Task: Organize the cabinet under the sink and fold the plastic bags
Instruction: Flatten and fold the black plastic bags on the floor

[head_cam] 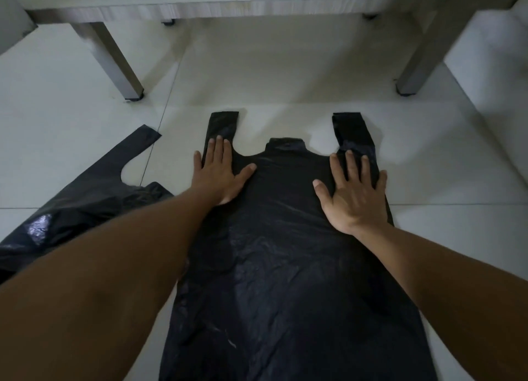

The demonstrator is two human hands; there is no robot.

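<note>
A large black plastic bag (280, 266) lies spread flat on the white tiled floor, its two handle loops pointing away from me. My left hand (220, 175) presses flat on the base of the left handle, fingers straight. My right hand (354, 192) presses flat on the base of the right handle, fingers spread. A second black plastic bag (85, 198) lies crumpled on the floor to the left, partly hidden under my left forearm.
A low grey table (257, 6) stands just beyond the bag, with one leg (114, 58) at the left and another (423, 58) at the right. Bare white floor tiles (285, 75) stretch under the table.
</note>
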